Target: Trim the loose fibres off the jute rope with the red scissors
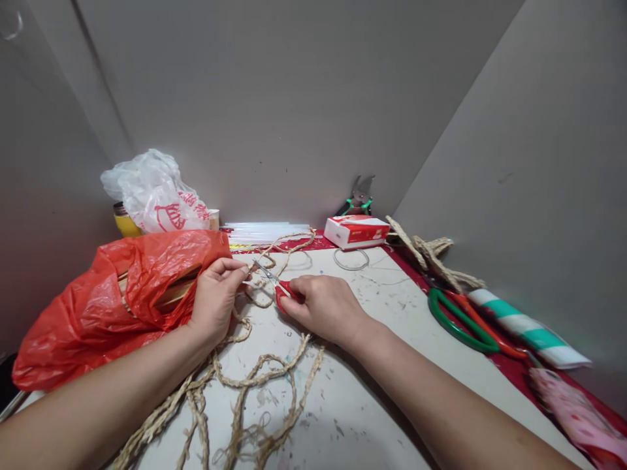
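My right hand (326, 307) grips small red-handled scissors (277, 284), their blades pointing up and left toward the cord. Between thumb and fingers, my left hand (215, 297) pinches a strand of tan braided jute rope (255, 375) right beside the blades. The rope loops over the white work board (392, 307) and trails toward me in several coils, with more of it running back to the wall.
A red plastic bag (98, 307) lies left, a white printed bag (157, 196) and yellow container behind it. A red-white box (356, 230), pliers (360, 196), clear sticks (264, 230) stand at the back. Large green and orange scissors (465, 323), a striped roll (529, 333) and rope scraps (435, 258) lie right.
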Demonstrator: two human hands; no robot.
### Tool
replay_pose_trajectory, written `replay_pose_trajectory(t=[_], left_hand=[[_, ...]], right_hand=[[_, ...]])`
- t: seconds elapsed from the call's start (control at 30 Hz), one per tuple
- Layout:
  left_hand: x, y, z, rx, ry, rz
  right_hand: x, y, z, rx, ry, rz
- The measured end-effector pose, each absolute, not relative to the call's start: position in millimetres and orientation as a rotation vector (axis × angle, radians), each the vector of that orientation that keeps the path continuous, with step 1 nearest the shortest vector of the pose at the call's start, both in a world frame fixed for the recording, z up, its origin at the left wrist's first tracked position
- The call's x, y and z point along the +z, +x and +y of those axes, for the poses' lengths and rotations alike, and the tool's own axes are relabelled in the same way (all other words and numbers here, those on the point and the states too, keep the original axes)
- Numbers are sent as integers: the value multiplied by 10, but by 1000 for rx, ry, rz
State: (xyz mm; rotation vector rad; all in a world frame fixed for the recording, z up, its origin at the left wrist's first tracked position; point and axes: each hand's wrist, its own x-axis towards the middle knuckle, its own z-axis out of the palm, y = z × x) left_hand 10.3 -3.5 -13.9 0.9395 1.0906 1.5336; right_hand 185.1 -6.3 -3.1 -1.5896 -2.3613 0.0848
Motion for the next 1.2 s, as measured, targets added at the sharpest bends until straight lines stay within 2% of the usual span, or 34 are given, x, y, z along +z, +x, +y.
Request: replay_pose_trajectory(t=[0.57, 1.2], left_hand=[[-171, 98, -4, 1458, 803, 1105], [-151, 96, -9, 1347, 718, 1087]], right_hand=[[-109, 1893, -35, 244, -1560, -2272], [-149, 1916, -31, 237, -1530, -2292]])
